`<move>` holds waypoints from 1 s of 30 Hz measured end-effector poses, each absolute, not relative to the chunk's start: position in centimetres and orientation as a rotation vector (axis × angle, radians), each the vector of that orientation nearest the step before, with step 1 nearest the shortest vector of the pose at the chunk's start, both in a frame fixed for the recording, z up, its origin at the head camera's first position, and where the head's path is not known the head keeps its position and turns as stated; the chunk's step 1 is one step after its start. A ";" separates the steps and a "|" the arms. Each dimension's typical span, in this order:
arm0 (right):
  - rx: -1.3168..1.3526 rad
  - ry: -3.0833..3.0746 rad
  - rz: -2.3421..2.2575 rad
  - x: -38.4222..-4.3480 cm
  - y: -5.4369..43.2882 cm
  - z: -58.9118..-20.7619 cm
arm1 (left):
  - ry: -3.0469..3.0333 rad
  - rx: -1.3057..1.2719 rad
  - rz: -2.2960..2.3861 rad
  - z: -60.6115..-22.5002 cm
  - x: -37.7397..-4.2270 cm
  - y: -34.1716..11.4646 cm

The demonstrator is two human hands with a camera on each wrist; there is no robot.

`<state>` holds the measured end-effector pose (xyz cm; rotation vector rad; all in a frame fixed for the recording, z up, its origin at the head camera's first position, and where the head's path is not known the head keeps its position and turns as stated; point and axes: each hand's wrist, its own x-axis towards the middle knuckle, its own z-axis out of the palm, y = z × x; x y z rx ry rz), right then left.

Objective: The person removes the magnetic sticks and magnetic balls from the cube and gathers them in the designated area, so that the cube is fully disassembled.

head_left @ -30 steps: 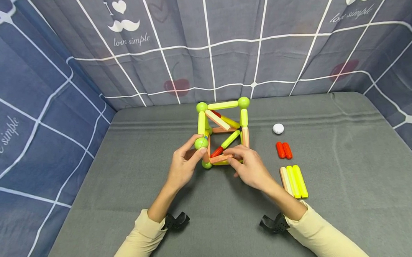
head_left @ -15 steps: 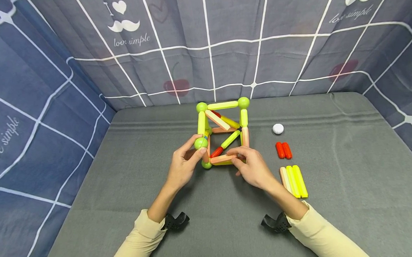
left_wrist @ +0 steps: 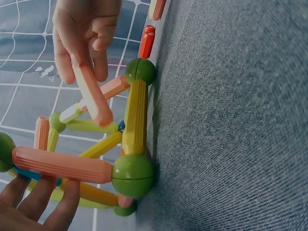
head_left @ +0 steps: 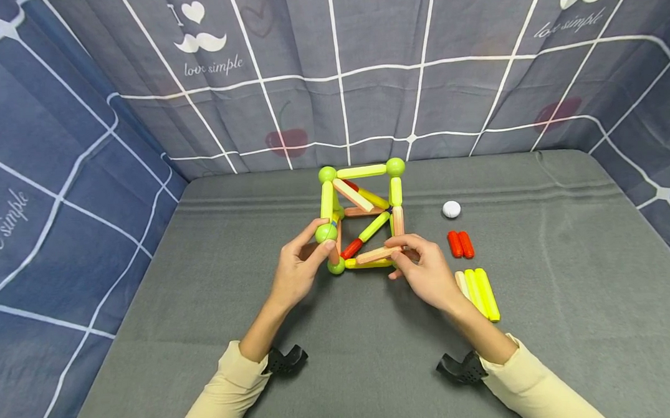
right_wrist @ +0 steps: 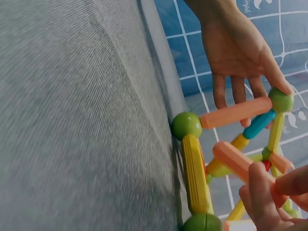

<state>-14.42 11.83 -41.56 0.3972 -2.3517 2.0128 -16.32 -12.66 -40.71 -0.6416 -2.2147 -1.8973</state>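
A frame of magnetic rods and green balls stands on the grey cloth. My left hand pinches the green ball at its upper front left corner between thumb and index finger; its other fingers lie behind the peach upright rod below that ball. My right hand pinches a loose peach rod by its right end. That rod hovers just above the yellow bottom rod, its free end apart from the lower front left ball. Both hands show in each wrist view.
Right of the frame lie a white ball, two red rods, and a row with a cream rod and two yellow rods. A grid-patterned curtain hangs behind and beside the table.
My right hand has moved right with the peach rod, whose left end has come away from the lower left ball area. The left hand and the frame have stayed in place.
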 end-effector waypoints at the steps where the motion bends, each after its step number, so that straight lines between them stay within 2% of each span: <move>1: 0.399 -2.318 2.058 -14.3 12.1 -41.6 | -2.214 -0.643 -1.896 -40.7 -16.3 -12.7; 9: 0.364 -2.222 2.190 -13.3 14.0 -41.4 | -2.219 -0.643 -1.880 -40.7 -16.3 -12.7; 23: 0.161 -2.301 2.046 -11.3 16.6 -41.2 | -2.218 -0.643 -1.886 -40.6 -16.2 -12.7; 30: 0.165 -2.361 1.959 -10.6 17.5 -41.2 | -2.232 -0.633 -1.878 -40.6 -16.2 -12.6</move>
